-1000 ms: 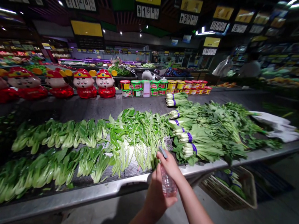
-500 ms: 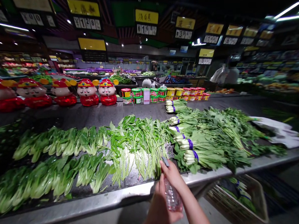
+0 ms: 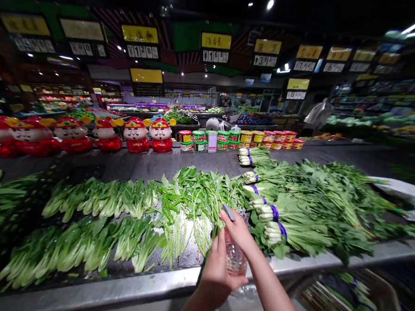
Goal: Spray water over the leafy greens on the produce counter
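Observation:
A clear spray bottle (image 3: 235, 260) with a grey nozzle is between my two hands, in front of the vegetable display. My left hand (image 3: 216, 272) cups the bottle's body from the left and below. Near the top, my right hand (image 3: 237, 228) is closed round the spray head; its grey nozzle points up and away over the counter. Just beyond it lie loose leafy stems (image 3: 201, 197) on a perforated metal surface. Bundles of greens with purple bands (image 3: 273, 212) rest to the right, and bok choy (image 3: 104, 244) lies in two rows on the left.
A metal counter edge (image 3: 131, 289) runs across the front. Behind the vegetables stand red figurine jars (image 3: 161, 135) and stacked tubs (image 3: 199, 141). Price signs (image 3: 216, 48) hang overhead. A crate (image 3: 383, 290) with greens sits low at right, below white cloth-like material (image 3: 413, 198).
The view first tilts up, then shifts left, bringing more figurines and price signs into sight. Both hands keep their hold on the spray bottle.

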The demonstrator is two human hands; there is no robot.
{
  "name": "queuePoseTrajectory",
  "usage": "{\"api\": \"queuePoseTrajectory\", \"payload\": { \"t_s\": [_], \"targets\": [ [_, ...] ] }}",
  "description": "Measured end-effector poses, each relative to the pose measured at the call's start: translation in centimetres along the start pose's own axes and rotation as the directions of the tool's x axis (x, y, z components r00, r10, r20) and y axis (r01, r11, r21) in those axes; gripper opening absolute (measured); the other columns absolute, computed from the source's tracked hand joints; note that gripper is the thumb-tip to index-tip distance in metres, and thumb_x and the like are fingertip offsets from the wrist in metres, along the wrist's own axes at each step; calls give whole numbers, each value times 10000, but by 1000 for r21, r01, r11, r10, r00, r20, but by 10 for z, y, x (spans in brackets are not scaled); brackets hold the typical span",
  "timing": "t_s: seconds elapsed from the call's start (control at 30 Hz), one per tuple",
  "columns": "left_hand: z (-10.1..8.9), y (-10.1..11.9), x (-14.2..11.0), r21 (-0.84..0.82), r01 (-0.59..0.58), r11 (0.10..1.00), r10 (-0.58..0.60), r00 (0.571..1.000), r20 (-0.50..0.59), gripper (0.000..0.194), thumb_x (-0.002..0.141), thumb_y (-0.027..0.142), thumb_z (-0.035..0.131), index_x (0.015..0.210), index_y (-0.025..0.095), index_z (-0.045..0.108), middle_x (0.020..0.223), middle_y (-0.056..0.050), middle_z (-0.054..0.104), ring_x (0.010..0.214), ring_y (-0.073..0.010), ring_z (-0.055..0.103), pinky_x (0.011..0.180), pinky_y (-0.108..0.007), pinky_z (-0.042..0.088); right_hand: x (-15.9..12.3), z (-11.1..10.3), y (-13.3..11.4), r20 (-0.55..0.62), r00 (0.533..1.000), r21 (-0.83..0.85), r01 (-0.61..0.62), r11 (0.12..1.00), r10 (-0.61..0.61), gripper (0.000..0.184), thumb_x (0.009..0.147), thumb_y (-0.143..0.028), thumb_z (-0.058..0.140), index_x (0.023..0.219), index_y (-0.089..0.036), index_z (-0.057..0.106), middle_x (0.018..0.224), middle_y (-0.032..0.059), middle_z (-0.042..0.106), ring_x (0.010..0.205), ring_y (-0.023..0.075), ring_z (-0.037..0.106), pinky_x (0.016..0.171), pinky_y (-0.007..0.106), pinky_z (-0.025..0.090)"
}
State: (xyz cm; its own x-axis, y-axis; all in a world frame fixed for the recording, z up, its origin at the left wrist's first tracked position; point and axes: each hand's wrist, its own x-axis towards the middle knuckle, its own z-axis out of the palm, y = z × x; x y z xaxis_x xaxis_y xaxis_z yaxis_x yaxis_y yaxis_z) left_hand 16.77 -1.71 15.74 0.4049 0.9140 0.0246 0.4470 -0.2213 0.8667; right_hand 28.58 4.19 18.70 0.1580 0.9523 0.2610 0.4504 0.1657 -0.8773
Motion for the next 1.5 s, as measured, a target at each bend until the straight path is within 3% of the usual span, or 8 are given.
{"api": "queuePoseTrajectory", "payload": {
  "t_s": [0.17,0.47,0.73,0.93,1.13,1.37,1.5],
  "targets": [
    [-14,1,5,7,-15,1000,15,999,29,1208,449,269,796,1435,87,121,1485,-157,220,1355,-278,254,1146,-293,194,6,4,-12,-9,1000,-40,19,999,-20,399,856,-512,419,828,-162,610,808,73,647,750,210,593,719,327,444],
    [-30,-11,4,-27,-13,1000,15,997,81,1276,412,326,844,1442,141,115,1484,-116,238,1345,-274,274,1135,-290,232,6,17,-16,-43,999,-94,-31,995,27,393,844,-539,416,747,-182,545,671,35,592,632,193,559,641,318,432],
    [-52,-15,-5,56,-60,997,60,998,4,1190,445,243,800,1432,130,147,1474,-146,254,1338,-296,297,1136,-322,251,6,37,-37,-34,999,2,-11,1000,11,398,834,-531,444,916,-175,604,856,74,656,781,217,603,697,327,456],
    [-63,-24,-15,107,-73,992,80,995,-64,1132,437,203,748,1417,82,194,1433,-169,324,1302,-333,338,1129,-357,283,0,58,-48,7,1000,41,-20,999,20,356,851,-512,441,870,-193,597,759,50,628,685,207,583,652,340,465],
    [-70,-28,-25,44,-81,996,83,996,-35,1121,438,252,755,1406,91,214,1375,-164,392,1242,-348,392,1096,-397,335,-10,69,-48,35,998,40,-49,998,48,368,855,-517,429,834,-189,595,697,34,598,647,202,564,636,339,458],
    [-82,-32,-32,73,-74,995,79,995,-60,1043,491,227,673,1400,53,192,1390,-200,358,1264,-329,372,1104,-418,306,-11,82,-51,26,998,93,-61,994,58,427,849,-495,459,1077,-155,578,912,73,654,847,225,611,794,367,461],
    [-91,-37,-33,107,-76,991,82,995,-52,1030,513,228,643,1407,46,164,1429,-203,310,1305,-328,326,1123,-446,272,-11,91,-62,21,999,74,-30,997,29,357,859,-481,449,960,-172,597,841,57,647,769,210,602,726,346,467]
  ]
}}
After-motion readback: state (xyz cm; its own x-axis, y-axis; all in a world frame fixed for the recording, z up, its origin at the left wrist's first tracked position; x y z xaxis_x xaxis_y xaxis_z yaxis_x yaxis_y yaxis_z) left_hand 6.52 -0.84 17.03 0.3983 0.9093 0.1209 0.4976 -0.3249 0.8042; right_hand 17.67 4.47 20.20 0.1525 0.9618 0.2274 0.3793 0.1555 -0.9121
